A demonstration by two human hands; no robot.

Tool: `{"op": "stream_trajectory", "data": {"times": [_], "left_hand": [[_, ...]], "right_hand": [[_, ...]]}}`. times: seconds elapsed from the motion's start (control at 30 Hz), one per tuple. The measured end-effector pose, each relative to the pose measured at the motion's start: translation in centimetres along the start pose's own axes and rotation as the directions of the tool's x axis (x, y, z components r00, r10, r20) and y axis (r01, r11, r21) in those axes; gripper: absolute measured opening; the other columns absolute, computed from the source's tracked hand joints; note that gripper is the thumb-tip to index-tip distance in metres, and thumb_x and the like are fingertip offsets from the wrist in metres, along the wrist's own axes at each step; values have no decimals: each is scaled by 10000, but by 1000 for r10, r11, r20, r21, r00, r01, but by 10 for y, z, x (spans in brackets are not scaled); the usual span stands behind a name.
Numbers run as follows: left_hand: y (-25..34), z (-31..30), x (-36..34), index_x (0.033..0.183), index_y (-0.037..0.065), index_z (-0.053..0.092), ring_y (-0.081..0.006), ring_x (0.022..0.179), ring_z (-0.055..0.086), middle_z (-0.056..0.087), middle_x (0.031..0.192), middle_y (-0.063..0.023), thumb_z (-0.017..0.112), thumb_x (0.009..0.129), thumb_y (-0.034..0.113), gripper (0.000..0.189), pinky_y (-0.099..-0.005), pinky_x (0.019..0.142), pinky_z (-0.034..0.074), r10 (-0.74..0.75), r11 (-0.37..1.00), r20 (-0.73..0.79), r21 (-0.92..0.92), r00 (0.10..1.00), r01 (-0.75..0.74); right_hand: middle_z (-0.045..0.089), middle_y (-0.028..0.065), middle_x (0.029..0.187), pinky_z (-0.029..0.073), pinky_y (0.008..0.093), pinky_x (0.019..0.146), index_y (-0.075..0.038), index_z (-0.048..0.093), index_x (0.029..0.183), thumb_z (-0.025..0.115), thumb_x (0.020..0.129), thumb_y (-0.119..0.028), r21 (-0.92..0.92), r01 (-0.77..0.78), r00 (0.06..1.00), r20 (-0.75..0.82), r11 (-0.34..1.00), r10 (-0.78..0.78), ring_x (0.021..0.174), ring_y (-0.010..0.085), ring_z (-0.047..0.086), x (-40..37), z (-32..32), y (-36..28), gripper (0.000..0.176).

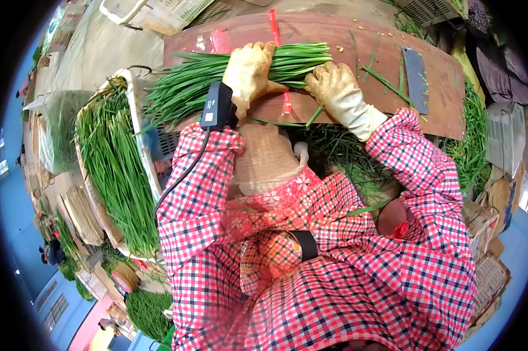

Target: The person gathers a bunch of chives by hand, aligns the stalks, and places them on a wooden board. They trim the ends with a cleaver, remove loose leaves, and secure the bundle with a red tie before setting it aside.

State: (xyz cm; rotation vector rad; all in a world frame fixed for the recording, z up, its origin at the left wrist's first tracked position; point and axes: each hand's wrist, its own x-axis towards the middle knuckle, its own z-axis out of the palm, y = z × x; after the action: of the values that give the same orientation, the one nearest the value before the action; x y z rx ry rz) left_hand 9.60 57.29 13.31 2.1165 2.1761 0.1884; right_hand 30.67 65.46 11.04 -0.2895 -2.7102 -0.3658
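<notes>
A thick bunch of long green garlic chives (299, 58) lies across the wooden board, its pale cut ends toward the right. My left hand (249, 73), in a stained cream glove, is wrapped over the middle of the bunch and closed on it. My right hand (337, 88), gloved too, touches the cut ends with curled fingers; what is inside them is hidden. Under the bunch runs a strip of red tape (287, 103), showing above and below it. Right of my right hand rests a flat grey blade (416, 80), with loose stalks (387, 83) beside it.
The board (346, 32) spans the space ahead of me. At left stands a white crate (134, 111) full of chives, near a clear plastic bag (65, 126). Another pale crate (159, 17) is at the top. More greens (471, 146) lie off the board's right end.
</notes>
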Motion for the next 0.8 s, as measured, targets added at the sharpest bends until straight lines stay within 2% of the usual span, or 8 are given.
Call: {"op": "stream_trajectory", "data": {"times": [0.27, 0.5, 0.53, 0.6, 0.67, 0.73, 0.77, 0.8], "left_hand": [[0, 9, 0, 1300, 1, 487, -323, 981, 607, 620, 1063, -154, 812, 637, 533, 910, -408, 845, 504, 12, 998, -13, 55, 1000, -11], [6, 0, 1, 1318, 7, 468, -322, 1013, 610, 620, 1110, -149, 801, 655, 538, 913, -402, 886, 501, -44, 995, 76, 88, 996, 38], [5, 2, 1, 1291, 13, 493, -323, 1004, 614, 627, 1092, -149, 808, 653, 520, 874, -404, 876, 503, -30, 996, 34, 80, 999, 27], [2, 9, -1, 1237, 24, 543, -323, 986, 623, 639, 1057, -150, 822, 648, 482, 796, -408, 856, 508, -3, 998, -44, 69, 999, 6], [9, 10, -6, 1154, 36, 596, -327, 965, 627, 647, 1010, -157, 837, 635, 432, 696, -412, 833, 508, 63, 983, -147, -163, 987, -87], [0, 11, -11, 975, 58, 658, -338, 907, 628, 650, 909, -167, 851, 611, 335, 496, -426, 782, 507, 46, 946, -133, -312, 990, -86], [-9, 30, -11, 861, 39, 621, -329, 805, 641, 637, 826, -158, 845, 618, 388, 481, -429, 733, 528, 124, 951, -260, -245, 958, -190], [-2, 21, -22, 853, 38, 631, -335, 802, 638, 633, 815, -162, 843, 604, 408, 494, -429, 733, 525, 92, 966, -293, -206, 952, -157]], "right_hand": [[544, 41, 759, 411, 343, 645, -108, 596, 757, 595, 723, -183, -66, 237, 964, 138, 969, -226, 772, 219, 553, 0, -20, 14, 82], [514, 56, 724, 394, 371, 632, -112, 554, 731, 569, 731, -147, 165, 183, 941, 257, 969, -221, 715, 223, 534, -72, -37, 39, 39], [508, 65, 709, 397, 372, 625, -94, 563, 754, 572, 748, -145, 113, 158, 886, 422, 981, -192, 697, 231, 533, -89, -42, 41, 52], [542, 73, 737, 437, 430, 656, -76, 573, 772, 591, 758, -149, -13, 71, 931, 360, 997, -61, 730, 276, 564, -91, -49, 42, 77], [619, 89, 896, 474, 476, 772, -75, 623, 898, 617, 777, -162, 346, -190, 963, 247, 919, 107, 877, 325, 598, -56, -56, 57, 149], [593, 147, 1219, 462, 454, 926, -85, 614, 1167, 642, 840, -162, 331, -231, 963, 212, 915, 167, 1117, 373, 553, -41, -54, 50, 337], [589, 172, 1214, 462, 457, 930, -67, 621, 1146, 663, 850, -178, 369, -240, 968, 160, 898, 193, 1119, 375, 553, -48, -30, 47, 319], [606, 181, 1140, 470, 456, 903, -43, 631, 1113, 689, 847, -192, 413, -248, 968, 132, 876, 212, 1048, 371, 577, -54, -22, 38, 311]]}}
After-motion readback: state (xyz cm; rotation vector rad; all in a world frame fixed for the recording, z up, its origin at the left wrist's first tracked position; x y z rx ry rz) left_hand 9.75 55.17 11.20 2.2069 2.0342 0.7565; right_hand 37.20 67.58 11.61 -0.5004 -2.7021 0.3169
